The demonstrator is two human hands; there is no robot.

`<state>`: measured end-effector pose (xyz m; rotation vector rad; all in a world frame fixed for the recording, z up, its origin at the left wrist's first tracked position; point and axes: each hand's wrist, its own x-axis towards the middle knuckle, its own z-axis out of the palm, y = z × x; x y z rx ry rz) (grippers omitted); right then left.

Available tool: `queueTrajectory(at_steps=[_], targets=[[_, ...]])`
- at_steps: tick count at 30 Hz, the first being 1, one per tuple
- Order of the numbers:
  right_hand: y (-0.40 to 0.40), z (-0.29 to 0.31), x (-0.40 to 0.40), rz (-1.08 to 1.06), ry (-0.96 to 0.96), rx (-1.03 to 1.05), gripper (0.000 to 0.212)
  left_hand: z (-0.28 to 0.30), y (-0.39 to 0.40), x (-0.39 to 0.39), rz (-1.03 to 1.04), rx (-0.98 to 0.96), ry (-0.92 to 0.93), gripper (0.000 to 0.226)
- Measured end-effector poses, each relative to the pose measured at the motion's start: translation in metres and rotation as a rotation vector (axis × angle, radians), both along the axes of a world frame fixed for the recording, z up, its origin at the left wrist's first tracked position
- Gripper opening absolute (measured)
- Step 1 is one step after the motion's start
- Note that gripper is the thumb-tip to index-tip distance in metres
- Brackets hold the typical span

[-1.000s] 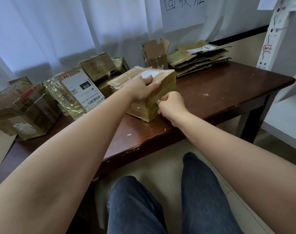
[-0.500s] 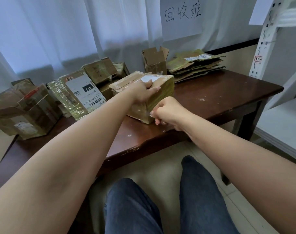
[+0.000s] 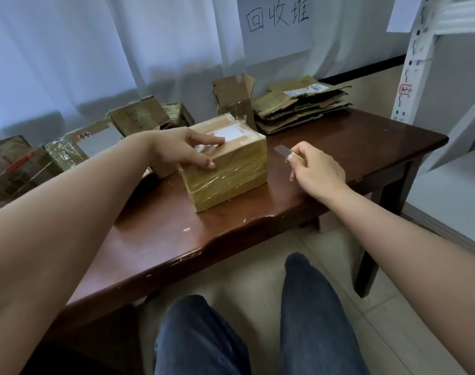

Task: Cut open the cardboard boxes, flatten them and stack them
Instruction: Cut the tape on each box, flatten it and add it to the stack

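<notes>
A taped cardboard box [image 3: 231, 174] with a white label on top sits on the dark wooden table [image 3: 339, 147]. My left hand [image 3: 181, 148] rests on the box's top near its left edge, thumb and fingers spread over it. To the right of the box, my right hand [image 3: 315, 171] grips a box cutter [image 3: 290, 155], whose blade points left toward the box and hangs a little clear of it. A stack of flattened boxes [image 3: 301, 104] lies at the back right of the table.
Several unopened taped boxes [image 3: 139, 119] crowd the table's left and back. A small opened box [image 3: 235, 94] stands upright beside the flat stack. A white metal shelf [image 3: 417, 58] rises at the right. My knees are below the table's front edge.
My right hand has drawn the cutter away from the box's near corner, out to the right. The box now lies turned, its long taped side facing me. My left hand shifted to its left edge.
</notes>
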<state>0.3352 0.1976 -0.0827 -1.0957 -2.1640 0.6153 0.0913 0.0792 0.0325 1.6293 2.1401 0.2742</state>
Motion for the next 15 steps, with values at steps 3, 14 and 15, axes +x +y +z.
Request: queueTrajectory(at_steps=[3,14,15], targets=[[0.005,-0.006,-0.008,0.0,0.001,-0.016,0.015,-0.001,0.002,0.0,0.001,0.023,-0.016,0.065],[-0.004,-0.018,-0.016,0.027,0.161,0.066,0.014,-0.008,-0.001,-0.003,-0.029,0.058,-0.033,0.062],[-0.005,-0.019,-0.017,0.029,0.158,0.079,0.014,-0.008,-0.001,-0.003,-0.031,0.061,-0.032,0.063]])
